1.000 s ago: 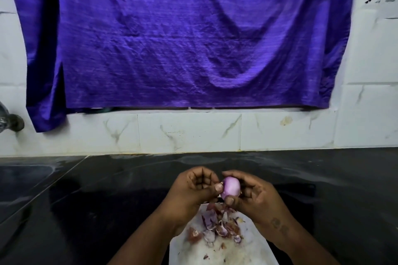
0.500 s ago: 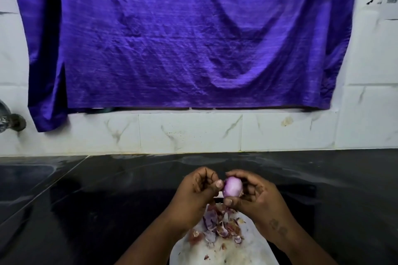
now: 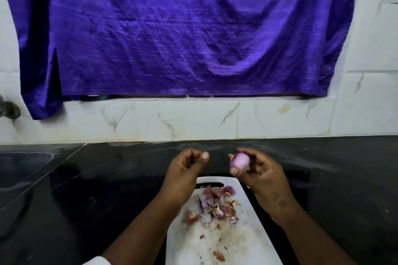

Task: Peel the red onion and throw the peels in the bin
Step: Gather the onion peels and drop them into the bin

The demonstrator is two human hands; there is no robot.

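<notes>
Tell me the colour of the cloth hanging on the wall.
The cloth is deep purple-blue, plain with no pattern, shown in the head view.

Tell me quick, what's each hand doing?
Left hand: fingers curled shut; can't tell if it pinches a peel.
Right hand: closed around the peeled red onion.

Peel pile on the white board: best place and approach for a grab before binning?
Gather the peel pile at its dense middle, coming from above with fingers cupped inward from both flanks. The scraps are thin, curled and loosely overlapped on the flat cutting board, so a side pinch would likely catch only one flake. The left hand seems free; the right hand holds the onion.
</notes>
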